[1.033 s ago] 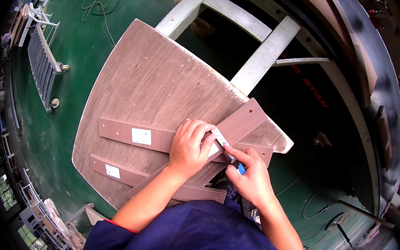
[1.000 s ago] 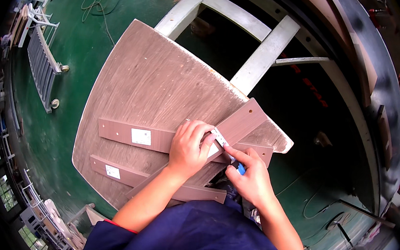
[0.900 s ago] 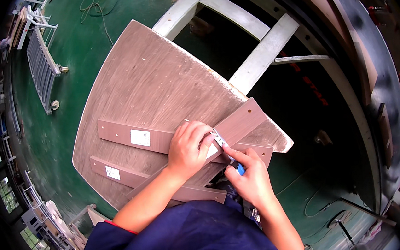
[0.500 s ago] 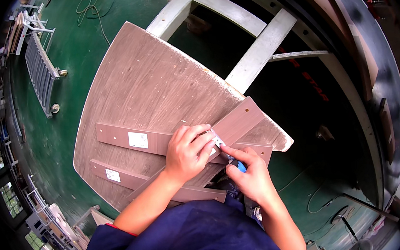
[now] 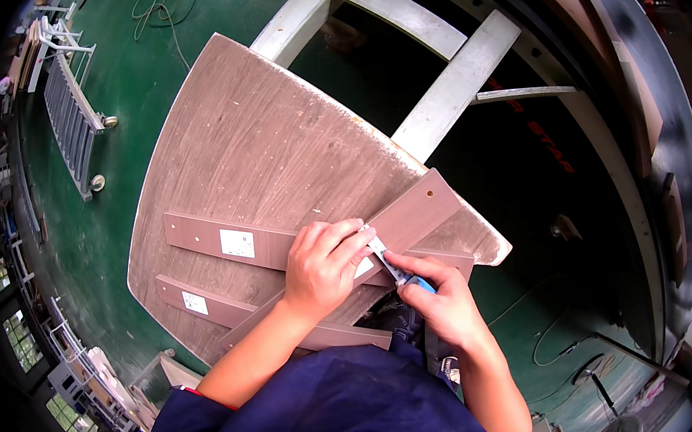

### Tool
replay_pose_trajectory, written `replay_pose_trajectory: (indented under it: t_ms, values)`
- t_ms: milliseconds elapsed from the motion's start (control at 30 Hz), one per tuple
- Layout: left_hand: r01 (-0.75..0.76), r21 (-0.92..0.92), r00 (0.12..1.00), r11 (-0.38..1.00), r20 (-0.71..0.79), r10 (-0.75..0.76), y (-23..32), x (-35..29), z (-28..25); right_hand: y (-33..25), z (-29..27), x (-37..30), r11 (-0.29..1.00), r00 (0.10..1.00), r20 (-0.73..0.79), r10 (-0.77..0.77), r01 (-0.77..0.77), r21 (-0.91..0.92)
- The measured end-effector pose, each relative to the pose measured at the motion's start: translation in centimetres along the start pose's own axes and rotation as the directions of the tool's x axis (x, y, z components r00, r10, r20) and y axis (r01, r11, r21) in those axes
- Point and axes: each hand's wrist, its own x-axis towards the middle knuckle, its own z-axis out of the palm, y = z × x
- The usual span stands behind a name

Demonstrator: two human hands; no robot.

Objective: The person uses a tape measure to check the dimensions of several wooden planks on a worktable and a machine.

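A narrow wood-grain board (image 5: 417,210) with a hole near its upper end lies diagonally across two other strips. My left hand (image 5: 323,268) rests over this board, its fingers bent and closed around the end of a pale marked strip. That strip (image 5: 384,257) runs across the board to a blue tape measure (image 5: 420,284), which my right hand (image 5: 446,301) grips, index finger along the top. Beneath lie an upper strip (image 5: 268,248) and a lower strip (image 5: 229,309), each with a white label. The left hand hides part of the diagonal board.
A large wood-grain panel (image 5: 244,148) with a chipped edge supports the strips. Beyond it stands a pale frame (image 5: 458,85) beside a dark curved structure. A wheeled rack (image 5: 72,123) is at the left on the green floor (image 5: 123,194); cables (image 5: 159,11) lie there.
My right hand has shifted slightly right and down with the tape measure, so more of the pale strip shows between the hands. The left hand has barely moved.
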Motion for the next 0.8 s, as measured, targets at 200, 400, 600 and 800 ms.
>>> replay_pose_trajectory:
  t_ms: [200,400,600,800]
  values:
    - [0.013,0.005,1.000,1.000,0.000,-0.013,0.0,0.0,0.1,0.0,-0.1,0.0,1.000,1.000,0.007,0.010,-0.010,0.001]
    - [0.032,0.008,0.999,0.999,-0.003,-0.032,-0.1,0.0,0.2,0.3,-0.4,-0.7,0.997,1.000,-0.014,-0.009,0.008,-0.077]
    - [0.038,0.004,0.999,0.999,-0.005,-0.038,-0.4,-0.3,0.6,1.1,-0.6,-1.8,0.991,0.998,-0.051,-0.044,0.037,-0.128]
    - [0.028,0.002,1.000,1.000,-0.001,-0.028,-0.3,-0.2,0.6,0.6,-0.5,-2.0,0.994,0.998,-0.056,-0.031,0.025,-0.107]
